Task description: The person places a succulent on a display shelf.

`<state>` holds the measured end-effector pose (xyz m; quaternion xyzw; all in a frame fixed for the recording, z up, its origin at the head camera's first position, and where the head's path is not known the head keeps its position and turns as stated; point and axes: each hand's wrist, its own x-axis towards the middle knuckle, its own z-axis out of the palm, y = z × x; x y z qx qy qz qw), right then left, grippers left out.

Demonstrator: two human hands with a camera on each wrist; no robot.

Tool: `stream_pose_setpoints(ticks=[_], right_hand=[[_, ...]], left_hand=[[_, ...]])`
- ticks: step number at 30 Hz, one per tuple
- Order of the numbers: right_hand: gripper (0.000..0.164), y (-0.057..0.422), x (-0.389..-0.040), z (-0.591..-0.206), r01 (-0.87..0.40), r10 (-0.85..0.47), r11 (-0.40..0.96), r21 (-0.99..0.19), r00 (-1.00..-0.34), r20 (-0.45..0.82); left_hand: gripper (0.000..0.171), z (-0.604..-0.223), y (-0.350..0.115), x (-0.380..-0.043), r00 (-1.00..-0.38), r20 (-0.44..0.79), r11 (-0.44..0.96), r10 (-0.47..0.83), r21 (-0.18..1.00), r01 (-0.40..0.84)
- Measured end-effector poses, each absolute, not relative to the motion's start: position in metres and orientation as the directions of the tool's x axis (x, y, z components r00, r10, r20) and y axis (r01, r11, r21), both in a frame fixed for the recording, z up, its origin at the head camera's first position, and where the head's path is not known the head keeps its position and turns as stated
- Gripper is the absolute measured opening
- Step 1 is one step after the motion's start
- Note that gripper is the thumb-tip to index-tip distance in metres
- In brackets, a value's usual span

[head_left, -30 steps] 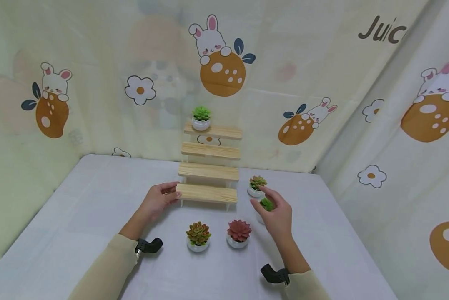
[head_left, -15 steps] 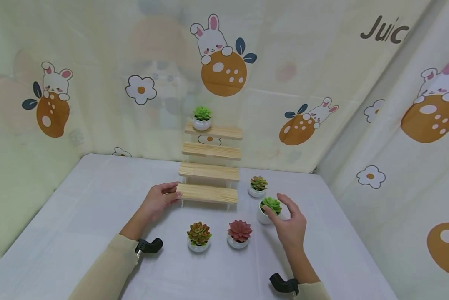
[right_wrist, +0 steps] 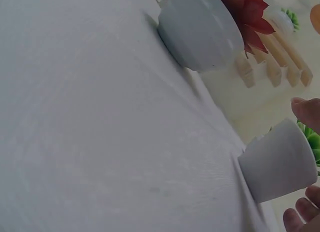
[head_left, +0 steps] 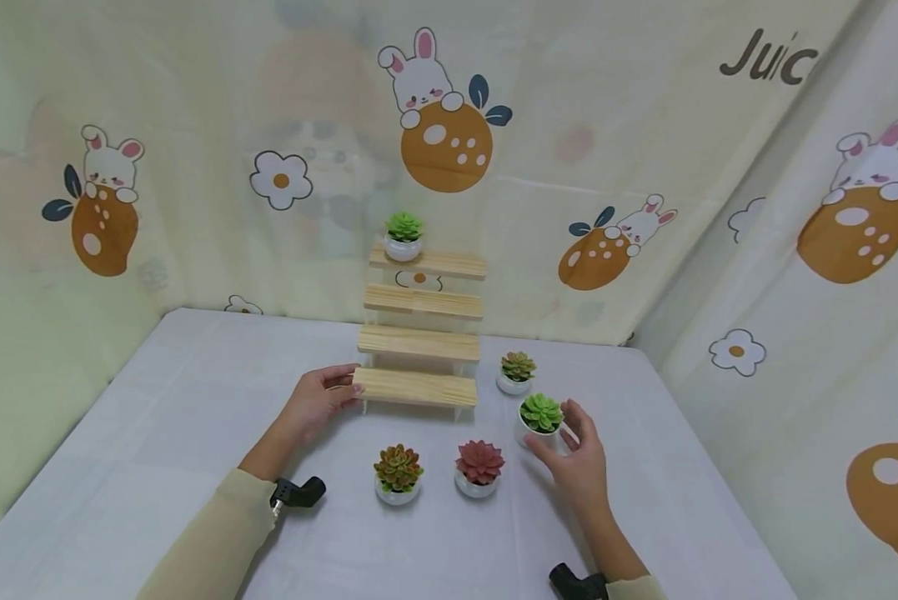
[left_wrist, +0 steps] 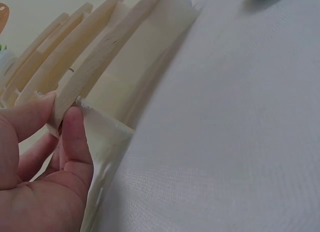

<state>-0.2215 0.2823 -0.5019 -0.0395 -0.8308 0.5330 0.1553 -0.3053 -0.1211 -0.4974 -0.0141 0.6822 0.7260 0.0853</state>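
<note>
Head view: left grip (head_left: 313,407), pinches an end of the wooden stand's lowest board (head_left: 416,389). Right grip (head_left: 578,467), fingers spread around a green succulent (head_left: 542,411) on the desk (head_left: 193,433); red succulent (head_left: 480,463) is to its left.
Left wrist view: board end sits between thumb and fingers.
Right wrist view: white pot (right_wrist: 277,162), between thumb and fingertips, thumb apart from it. Probably light, stiff, slippery, perhaps fragile; best hold is opposite walls below the rim.

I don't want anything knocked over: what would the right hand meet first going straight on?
Likely the nearest green plant, at its pot; the right hand points at it, though depth is unclear.
</note>
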Motion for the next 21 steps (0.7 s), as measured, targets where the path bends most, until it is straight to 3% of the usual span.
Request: stream_pose_setpoints(ticks=[6, 21], right_hand=[[0.094, 0.2793, -0.2235, -0.5073, -0.016, 0.206, 0.351, -0.936, -0.974, 0.095], [0.095, 0.2781, -0.2310, -0.5063, 0.036, 0.251, 0.340, -0.940, -0.967, 0.054]], left_hand=[[0.052, -0.4984, -0.1215, -0.3045, -0.986, -0.125, -0.084, 0.113, 0.987, -0.135], [0.052, -0.5012, -0.1227, -0.3071, -0.984, -0.131, -0.092, 0.121, 0.985, -0.143]])
